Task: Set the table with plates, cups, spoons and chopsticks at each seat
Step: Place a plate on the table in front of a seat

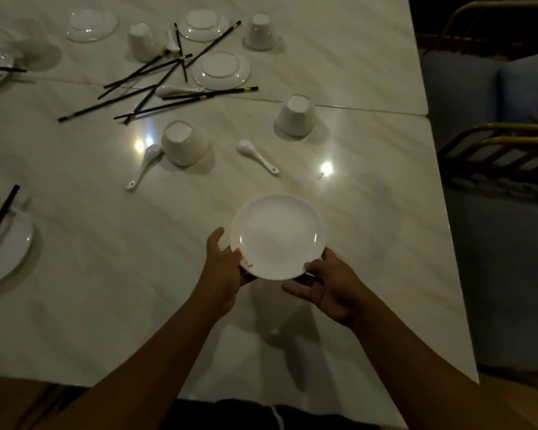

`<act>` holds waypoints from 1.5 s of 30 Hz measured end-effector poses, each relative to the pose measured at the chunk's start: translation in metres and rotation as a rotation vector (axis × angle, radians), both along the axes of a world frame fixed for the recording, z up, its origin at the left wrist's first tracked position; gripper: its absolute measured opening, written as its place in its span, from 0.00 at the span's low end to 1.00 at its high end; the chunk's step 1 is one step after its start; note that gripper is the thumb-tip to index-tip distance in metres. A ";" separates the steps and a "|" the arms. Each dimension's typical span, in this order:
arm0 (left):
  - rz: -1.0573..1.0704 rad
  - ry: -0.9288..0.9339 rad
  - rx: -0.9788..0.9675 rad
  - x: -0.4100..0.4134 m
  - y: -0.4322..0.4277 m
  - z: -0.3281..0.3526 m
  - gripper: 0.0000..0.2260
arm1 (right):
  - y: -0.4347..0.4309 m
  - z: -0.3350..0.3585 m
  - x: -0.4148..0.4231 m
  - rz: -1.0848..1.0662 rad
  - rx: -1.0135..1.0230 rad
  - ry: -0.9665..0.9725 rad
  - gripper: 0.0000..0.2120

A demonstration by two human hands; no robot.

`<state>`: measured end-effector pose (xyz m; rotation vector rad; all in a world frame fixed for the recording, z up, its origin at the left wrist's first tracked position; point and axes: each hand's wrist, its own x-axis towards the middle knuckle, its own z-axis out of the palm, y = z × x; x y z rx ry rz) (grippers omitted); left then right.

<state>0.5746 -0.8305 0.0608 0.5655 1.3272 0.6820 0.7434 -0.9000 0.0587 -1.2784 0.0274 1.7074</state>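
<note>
Both hands, left hand [222, 268] and right hand [326, 283], grip a round white ceramic plate [277, 237], their fingers hidden beneath its near rim.

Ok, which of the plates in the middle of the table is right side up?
Only the plate held by the left hand and right hand; the three far plates lie upside down, foot rings showing.
</note>
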 end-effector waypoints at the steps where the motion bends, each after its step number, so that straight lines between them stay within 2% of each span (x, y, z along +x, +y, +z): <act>1: -0.014 0.044 0.010 -0.003 0.003 -0.001 0.25 | -0.004 -0.002 0.001 0.046 -0.026 -0.031 0.19; 5: -0.225 0.201 0.072 -0.013 0.020 0.005 0.14 | 0.001 -0.001 0.014 0.093 -0.058 -0.184 0.05; 7: -0.347 0.248 0.108 -0.016 0.032 0.011 0.14 | 0.011 -0.001 0.025 0.178 -0.033 -0.367 0.09; 9: -0.475 0.251 0.169 -0.013 0.042 0.016 0.12 | 0.021 0.004 0.032 0.363 0.007 -0.528 0.12; 12: -0.596 0.257 0.247 -0.001 0.051 0.017 0.10 | 0.026 0.007 0.031 0.546 0.027 -0.647 0.11; 14: -0.556 0.276 0.277 0.005 0.057 0.013 0.09 | 0.023 0.000 0.028 0.486 0.015 -0.665 0.09; 17: -0.462 0.350 0.265 -0.001 0.057 0.001 0.10 | 0.013 -0.015 0.022 0.258 -0.070 -0.584 0.10; 20: -0.493 0.339 0.123 -0.013 0.038 -0.012 0.12 | 0.005 -0.031 0.014 0.067 -0.141 -0.497 0.09; 22: -0.494 0.316 0.073 -0.019 0.029 -0.022 0.14 | 0.004 -0.041 0.007 0.025 -0.168 -0.504 0.11; 29: -0.468 0.377 0.143 -0.025 0.035 -0.043 0.15 | 0.002 -0.052 -0.010 0.020 -0.249 -0.582 0.10; 33: -0.487 0.399 0.125 -0.026 0.038 -0.048 0.14 | 0.006 -0.057 -0.004 0.061 -0.228 -0.721 0.06; 45: -0.622 0.555 0.228 -0.036 0.043 -0.056 0.09 | 0.012 -0.070 -0.002 0.224 -0.223 -1.055 0.06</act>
